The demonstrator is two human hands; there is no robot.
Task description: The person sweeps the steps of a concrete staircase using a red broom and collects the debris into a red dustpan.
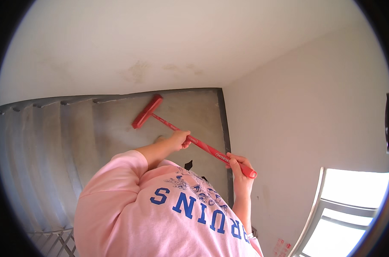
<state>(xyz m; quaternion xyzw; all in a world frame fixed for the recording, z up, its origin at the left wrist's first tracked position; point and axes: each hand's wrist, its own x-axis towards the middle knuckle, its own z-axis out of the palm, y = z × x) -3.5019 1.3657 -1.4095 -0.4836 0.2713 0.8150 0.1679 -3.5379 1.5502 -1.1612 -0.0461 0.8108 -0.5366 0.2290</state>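
A red push broom [172,126] slants across the view, its bristled head [148,111] on the concrete landing near the far wall. My left hand [180,140] is closed around the middle of the handle. Close to the handle's end cap, my right hand [240,165] grips the shaft, thumb on the near side and fingers behind. The handle bears printed writing. Part of one foot [160,138] shows beyond my left forearm.
Concrete stairs [46,160] adjoin the landing [188,106] on the left, with a metal railing [56,242] at lower left. A dark skirting [224,125] edges the white walls [278,112]. A bright window [348,205] is at lower right.
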